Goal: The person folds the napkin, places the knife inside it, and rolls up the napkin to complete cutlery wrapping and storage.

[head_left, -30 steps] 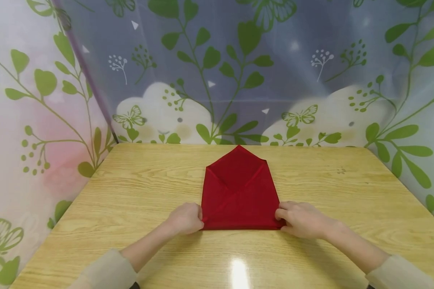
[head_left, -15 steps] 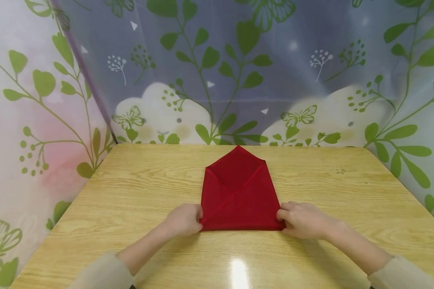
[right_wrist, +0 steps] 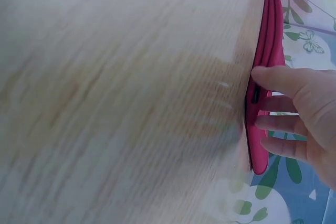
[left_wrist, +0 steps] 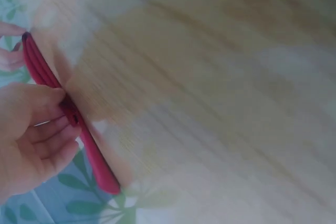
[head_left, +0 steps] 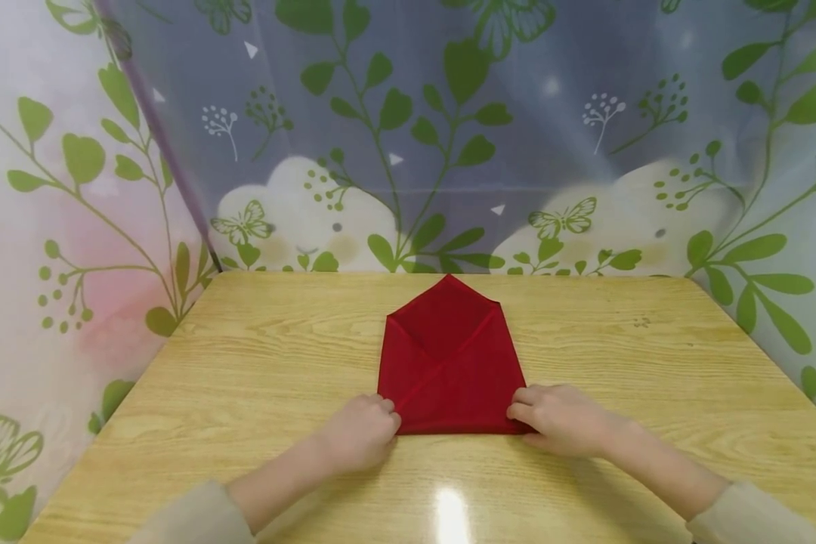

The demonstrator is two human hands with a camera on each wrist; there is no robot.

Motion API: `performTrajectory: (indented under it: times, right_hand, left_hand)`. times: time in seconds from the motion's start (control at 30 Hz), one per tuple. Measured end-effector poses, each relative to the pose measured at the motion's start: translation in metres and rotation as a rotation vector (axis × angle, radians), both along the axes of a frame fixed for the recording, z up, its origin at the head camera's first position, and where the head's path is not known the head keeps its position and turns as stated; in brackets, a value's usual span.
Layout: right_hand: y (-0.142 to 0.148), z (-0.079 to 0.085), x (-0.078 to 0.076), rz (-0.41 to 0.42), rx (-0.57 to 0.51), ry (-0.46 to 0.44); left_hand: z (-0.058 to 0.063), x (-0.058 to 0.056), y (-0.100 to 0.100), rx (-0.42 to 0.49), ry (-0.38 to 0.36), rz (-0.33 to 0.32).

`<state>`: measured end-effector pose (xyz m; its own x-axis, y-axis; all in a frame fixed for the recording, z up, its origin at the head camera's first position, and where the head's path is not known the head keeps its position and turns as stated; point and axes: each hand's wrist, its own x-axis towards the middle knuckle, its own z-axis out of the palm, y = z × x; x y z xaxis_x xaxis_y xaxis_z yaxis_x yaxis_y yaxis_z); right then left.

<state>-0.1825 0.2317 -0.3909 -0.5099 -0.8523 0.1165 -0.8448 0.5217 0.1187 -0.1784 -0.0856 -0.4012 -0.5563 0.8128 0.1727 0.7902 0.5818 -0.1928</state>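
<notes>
A folded red cloth (head_left: 455, 385) lies on the wooden table, its pointed flap away from me and its straight edge nearest. My left hand (head_left: 363, 432) pinches the near left corner, covering it. At the near right corner, my right hand (head_left: 557, 418) holds the cloth with bent fingers. In the left wrist view the stacked layers of the red cloth (left_wrist: 100, 163) show edge-on, with the left hand (left_wrist: 31, 135) gripping partway along them. The right wrist view has the thumb of the right hand (right_wrist: 310, 108) against the layered edge of the red cloth (right_wrist: 270, 24).
The light wooden table (head_left: 258, 347) carries a bright glare spot at its near middle. A printed fabric backdrop (head_left: 408, 136) with leaves and butterflies rises behind the table and along both sides.
My left hand has shifted right and slightly nearer, over the cloth's left corner. The right hand has slid a little left onto its corner. The cloth stays almost in place.
</notes>
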Motion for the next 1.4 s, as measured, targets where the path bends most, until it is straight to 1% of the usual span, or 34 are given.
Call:
performTrajectory:
  times: [0.07, 0.13, 0.2, 0.27, 0.33, 0.4, 0.57, 0.73, 0.93, 1.03, 1.17, 1.4]
  right_hand:
    - [-0.002, -0.001, 0.000, 0.025, 0.002, 0.058]
    - [-0.003, -0.003, 0.000, 0.046, 0.005, 0.120]
    - [-0.005, -0.004, 0.000, 0.058, 0.005, 0.173]
    - [-0.006, -0.004, 0.001, 0.061, 0.002, 0.205]
    - [-0.007, -0.005, 0.002, 0.058, 0.003, 0.220]
    - [-0.008, -0.005, 0.003, 0.047, 0.007, 0.213]
    - [-0.008, -0.006, 0.004, 0.026, 0.027, 0.209]
    - [-0.009, -0.008, 0.004, 0.026, 0.014, 0.247]
    - [-0.009, -0.009, 0.004, 0.013, 0.002, 0.246]
    - [-0.010, -0.009, 0.004, 0.005, 0.011, 0.238]
    - [-0.011, -0.007, 0.005, 0.002, 0.018, 0.235]
    - [-0.012, -0.006, 0.005, -0.018, 0.021, 0.222]
  left_hand:
    - [-0.001, 0.000, 0.002, -0.042, 0.072, -0.022]
    - [-0.001, 0.000, 0.003, -0.064, 0.124, -0.039]
    - [-0.001, 0.000, 0.005, -0.080, 0.157, -0.044]
    - [-0.002, 0.000, 0.006, -0.088, 0.170, -0.036]
    - [-0.003, 0.000, 0.007, -0.090, 0.167, -0.021]
    - [-0.004, 0.001, 0.008, -0.094, 0.168, -0.008]
    - [-0.006, 0.003, 0.011, -0.095, 0.199, 0.024]
    - [-0.006, 0.003, 0.014, -0.077, 0.197, 0.061]
    - [-0.007, 0.001, 0.017, -0.056, 0.223, 0.062]
    - [-0.006, 0.000, 0.018, -0.018, 0.204, 0.054]
    - [-0.003, 0.000, 0.020, 0.031, 0.123, 0.061]
    - [0.002, -0.003, 0.026, 0.040, -0.034, 0.137]
